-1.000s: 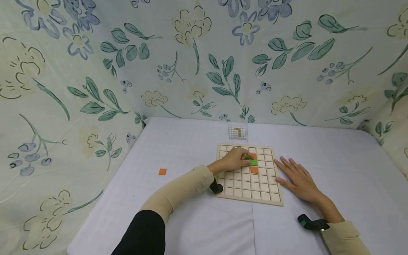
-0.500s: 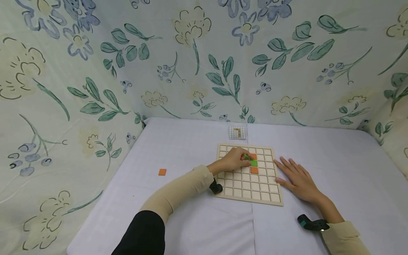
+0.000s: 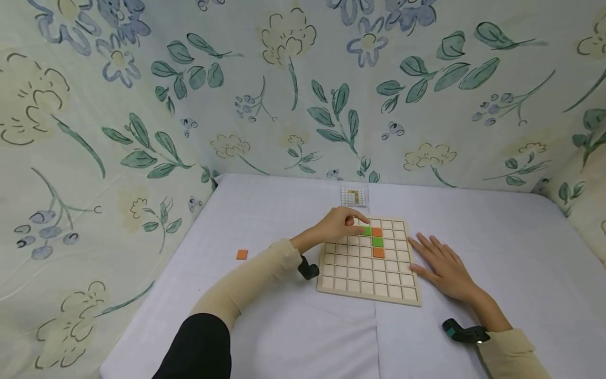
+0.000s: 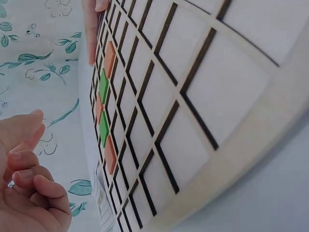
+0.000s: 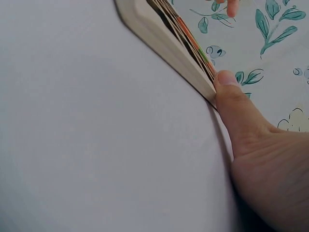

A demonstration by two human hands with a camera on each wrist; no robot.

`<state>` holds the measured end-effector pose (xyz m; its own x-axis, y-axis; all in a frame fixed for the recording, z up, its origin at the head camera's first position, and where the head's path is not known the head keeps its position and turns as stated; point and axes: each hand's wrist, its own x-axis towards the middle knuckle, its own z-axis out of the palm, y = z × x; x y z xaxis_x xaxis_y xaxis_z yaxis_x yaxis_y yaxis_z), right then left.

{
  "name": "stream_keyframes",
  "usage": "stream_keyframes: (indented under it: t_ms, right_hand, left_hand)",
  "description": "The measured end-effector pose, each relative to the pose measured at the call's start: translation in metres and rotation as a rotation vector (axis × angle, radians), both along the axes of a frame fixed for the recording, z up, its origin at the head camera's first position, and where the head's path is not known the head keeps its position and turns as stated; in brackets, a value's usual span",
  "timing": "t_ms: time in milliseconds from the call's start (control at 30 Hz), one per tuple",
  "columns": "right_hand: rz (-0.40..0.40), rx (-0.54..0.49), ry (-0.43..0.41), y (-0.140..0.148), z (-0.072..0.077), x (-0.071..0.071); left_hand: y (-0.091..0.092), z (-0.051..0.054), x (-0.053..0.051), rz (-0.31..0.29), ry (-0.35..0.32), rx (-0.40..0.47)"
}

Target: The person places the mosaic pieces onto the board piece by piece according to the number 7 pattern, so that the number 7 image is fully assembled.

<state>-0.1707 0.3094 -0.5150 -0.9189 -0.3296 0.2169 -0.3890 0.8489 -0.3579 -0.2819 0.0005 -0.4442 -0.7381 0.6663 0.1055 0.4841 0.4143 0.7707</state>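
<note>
A: What's different now?
B: The left hand [image 3: 338, 223] moved! Half a second ago its fingers were right by the green tile [image 3: 366, 230]. Now they've lifted away toward 11 o'clock over the board [image 3: 366, 288].
A: Are they holding anything?
B: No. There's a gap between the thumb and pointing finger, and the other fingers are bent. They're just above the board.
A: Where's the green tile?
B: In a square toward 12 o'clock, just beside the corner orange tile [image 3: 376, 231]. It stayed put, so I think that one is done.
A: Any more tiles in?
B: From the corner, toward 6 o'clock, come a lower green tile [image 3: 377, 242] and a bottom orange tile [image 3: 379, 252]. The left wrist view shows an end orange tile [image 4: 110, 155] too.
A: And the right hand [image 3: 442, 266]?
B: Same as before, at 3 o'clock. Its fingers lie straight, holding nothing, and the thumb touches the board's edge.
A: Anything left over?
B: One loose orange tile [image 3: 242, 255], on the surface [image 3: 279, 210] at 9 o'clock. The picture card [image 3: 357, 197] is near 12 o'clock. I'd guess the job isn't finished.
</note>
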Motion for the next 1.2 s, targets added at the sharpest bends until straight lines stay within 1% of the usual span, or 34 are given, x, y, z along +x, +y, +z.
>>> stream_keyframes:
  t_ms: [133, 300, 433, 633, 867, 1000, 1200]
  right_hand:
    - [0.002, -0.006, -0.002, 0.0, 0.0, 0.001]
    - [0.002, -0.008, -0.005, -0.001, -0.001, 0.001]
    - [0.005, -0.007, -0.006, -0.001, 0.0, 0.001]
    - [0.011, 0.003, 0.002, 0.001, -0.001, -0.002]
    - [0.001, -0.005, -0.006, 0.001, -0.002, -0.002]
    - [0.004, -0.009, -0.012, 0.001, -0.003, -0.002]
    - [0.008, -0.015, -0.019, 0.0, -0.001, -0.001]
  left_hand:
    - [-0.017, 0.007, 0.001, 0.013, -0.007, 0.009]
    - [-0.043, 0.013, 0.004, 0.035, -0.016, 0.019]
    - [-0.066, 0.018, 0.007, 0.06, -0.011, 0.022]
    - [-0.096, 0.027, 0.014, 0.09, -0.025, 0.045]
    - [-0.128, 0.029, 0.018, 0.117, -0.039, 0.042]
    - [-0.147, 0.029, 0.024, 0.123, -0.064, 0.048]
    - [-0.176, 0.023, 0.036, 0.122, -0.091, 0.049]
